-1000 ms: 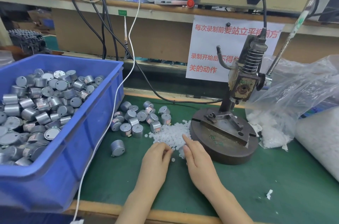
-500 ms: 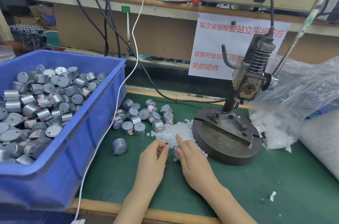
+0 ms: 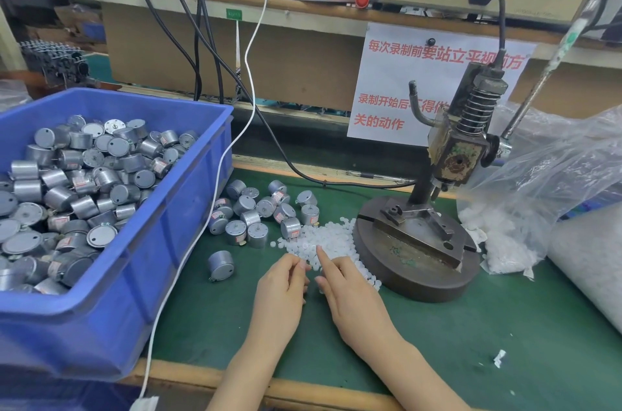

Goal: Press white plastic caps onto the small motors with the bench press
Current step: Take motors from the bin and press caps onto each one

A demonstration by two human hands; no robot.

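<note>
My left grip (image 3: 282, 279) & right grip (image 3: 350, 289) at white caps (image 3: 328, 237) on counter (image 3: 505, 326) beside press (image 3: 417, 252). Right index straight, touching pile; left fingertips bunched, can't tell if pinching. Caps prob. light, slick: I'd pinch rims.

Our left hand (image 3: 279, 289) and right hand (image 3: 353, 296) are bare, and so are both forearms (image 3: 255, 360) to the frame's edge; our fingers (image 3: 324, 258) are slender.

The wide-angle camera on my head looks forward and down, close over my left hand (image 3: 281, 287) and right hand (image 3: 351, 292) on the green mat (image 3: 511, 343), with the blue bin (image 3: 161, 262) at left, the bench press (image 3: 420, 242) at right, and the shelf (image 3: 303, 10) farthest off.
</note>
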